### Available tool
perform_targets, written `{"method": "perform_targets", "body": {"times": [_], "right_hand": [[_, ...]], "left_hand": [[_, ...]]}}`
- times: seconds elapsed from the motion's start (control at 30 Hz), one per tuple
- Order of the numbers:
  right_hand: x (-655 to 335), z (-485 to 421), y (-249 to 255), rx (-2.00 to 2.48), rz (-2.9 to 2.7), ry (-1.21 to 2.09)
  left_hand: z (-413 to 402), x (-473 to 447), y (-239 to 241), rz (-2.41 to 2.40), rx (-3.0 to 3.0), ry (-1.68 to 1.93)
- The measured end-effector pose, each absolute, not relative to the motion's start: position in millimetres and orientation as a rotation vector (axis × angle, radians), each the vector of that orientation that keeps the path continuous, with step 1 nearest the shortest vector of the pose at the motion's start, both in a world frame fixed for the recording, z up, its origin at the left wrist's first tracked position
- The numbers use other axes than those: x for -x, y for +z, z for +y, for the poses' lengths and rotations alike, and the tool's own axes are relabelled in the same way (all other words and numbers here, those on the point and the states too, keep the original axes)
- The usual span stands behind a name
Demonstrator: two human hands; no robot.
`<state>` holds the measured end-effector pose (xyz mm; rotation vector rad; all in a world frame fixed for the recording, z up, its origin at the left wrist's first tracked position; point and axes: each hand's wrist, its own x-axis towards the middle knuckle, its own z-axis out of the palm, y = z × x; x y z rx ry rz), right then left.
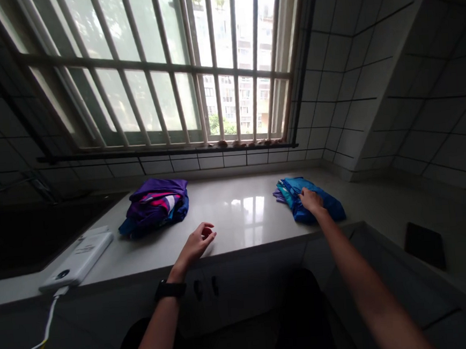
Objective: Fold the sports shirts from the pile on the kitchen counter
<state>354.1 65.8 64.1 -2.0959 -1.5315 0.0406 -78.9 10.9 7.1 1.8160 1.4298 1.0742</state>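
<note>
On the right part of the counter lies a folded pile of blue clothing (324,204), with teal and lilac layers showing at its left edge. My right hand (311,199) is on top of it, fingers closed on the blue cloth. My left hand (198,243), wearing a black wristband, hovers by the counter's front edge. Its fingers are loosely bent and apart, with nothing in them. Farther left sits a heaped pile of purple and blue clothing (157,204) with a pink and white patch, apart from my left hand.
A white power bank (78,257) with a plugged-in cable lies at the left on the pale countertop (234,196), beside a dark sink (28,233). A dark flat object (424,244) rests on the right counter. Behind stand tiled walls and a barred window (168,66).
</note>
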Motion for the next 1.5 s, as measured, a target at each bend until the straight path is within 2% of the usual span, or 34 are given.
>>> {"method": "perform_targets", "body": {"times": [0.13, 0.33, 0.5, 0.6, 0.73, 0.87, 0.97, 1.03, 1.17, 1.33, 1.43, 1.5], "right_hand": [[-354, 73, 83, 1.861, -1.516, 0.076], [-292, 92, 146, 1.441, -1.431, 0.317], [-222, 95, 204, 0.765, -1.45, 0.577], [-197, 95, 221, 0.507, -1.376, 0.65], [-175, 95, 203, 0.689, -1.422, 0.709], [-154, 87, 155, 0.851, -1.489, 0.75], [-142, 77, 118, 1.2, -1.559, 0.786], [-137, 68, 96, 1.33, -1.661, 0.7], [-130, 52, 61, 1.228, -2.163, 0.475], [-131, 46, 43, 1.491, -2.437, 0.475], [-142, 38, 55, 1.364, -2.515, 0.649], [-154, 28, 71, 1.105, -2.654, 0.993]], "left_hand": [[12, 81, 6, 1.42, -1.804, 1.084], [14, 81, 5, 1.437, -1.807, 1.06], [10, 80, 7, 1.404, -1.83, 1.052], [7, 80, 8, 1.373, -1.83, 1.061], [6, 79, 8, 1.425, -1.758, 1.109], [6, 80, 6, 1.464, -1.724, 1.159], [5, 82, 4, 1.453, -1.778, 1.176], [5, 83, 3, 1.435, -1.829, 1.146], [6, 85, 0, 1.385, -1.916, 1.059], [7, 85, -6, 1.372, -1.816, 1.116], [10, 85, -9, 1.389, -1.731, 1.202], [12, 85, -10, 1.424, -1.696, 1.248]]}}
